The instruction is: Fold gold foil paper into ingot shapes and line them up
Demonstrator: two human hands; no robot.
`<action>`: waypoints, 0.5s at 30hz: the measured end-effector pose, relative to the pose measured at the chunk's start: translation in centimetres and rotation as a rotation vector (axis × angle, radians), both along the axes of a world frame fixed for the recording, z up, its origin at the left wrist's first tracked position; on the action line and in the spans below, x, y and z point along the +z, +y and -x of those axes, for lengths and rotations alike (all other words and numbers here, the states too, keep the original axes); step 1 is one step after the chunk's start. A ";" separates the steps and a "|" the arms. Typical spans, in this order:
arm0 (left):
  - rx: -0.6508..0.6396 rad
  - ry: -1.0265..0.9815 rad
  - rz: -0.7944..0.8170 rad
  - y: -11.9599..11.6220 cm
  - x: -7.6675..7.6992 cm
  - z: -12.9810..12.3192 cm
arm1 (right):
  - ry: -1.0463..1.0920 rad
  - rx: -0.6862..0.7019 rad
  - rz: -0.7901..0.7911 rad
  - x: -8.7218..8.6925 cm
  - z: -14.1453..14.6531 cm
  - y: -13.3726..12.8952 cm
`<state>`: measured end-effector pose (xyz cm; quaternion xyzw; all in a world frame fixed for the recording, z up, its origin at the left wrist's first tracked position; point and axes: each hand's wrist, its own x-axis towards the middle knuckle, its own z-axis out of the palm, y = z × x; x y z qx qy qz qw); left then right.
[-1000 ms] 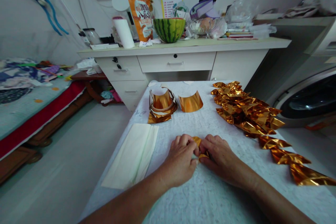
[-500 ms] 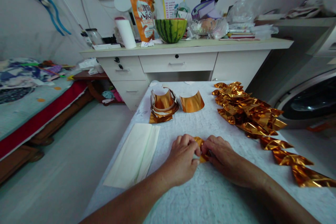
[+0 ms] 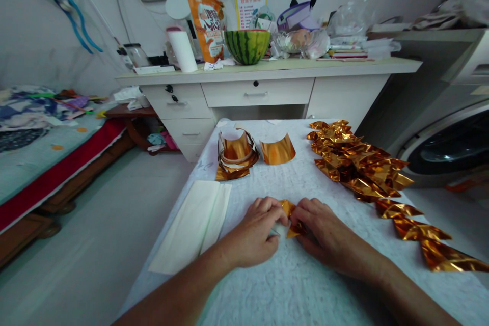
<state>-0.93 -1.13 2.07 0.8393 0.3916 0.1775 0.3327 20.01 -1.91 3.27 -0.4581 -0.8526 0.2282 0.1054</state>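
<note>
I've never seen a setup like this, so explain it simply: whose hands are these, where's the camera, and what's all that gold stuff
There is no machine here: these are a person's bare left hand and right hand, seen from a camera worn on that person's head, looking forward and down. The right hand grips a small gold foil piece, partly hidden by fingers; the left fingertips are right beside it. On the cloth-covered table lie some pale paper, a curled stack of gold foil sheets, a single curved foil sheet and, at the right, a pile of creased foil pieces.
</note>
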 end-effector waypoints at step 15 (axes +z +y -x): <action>0.013 0.039 -0.172 0.9 -0.3 0.7 | -0.199 0.045 -0.258 -1.3 0.7 -0.2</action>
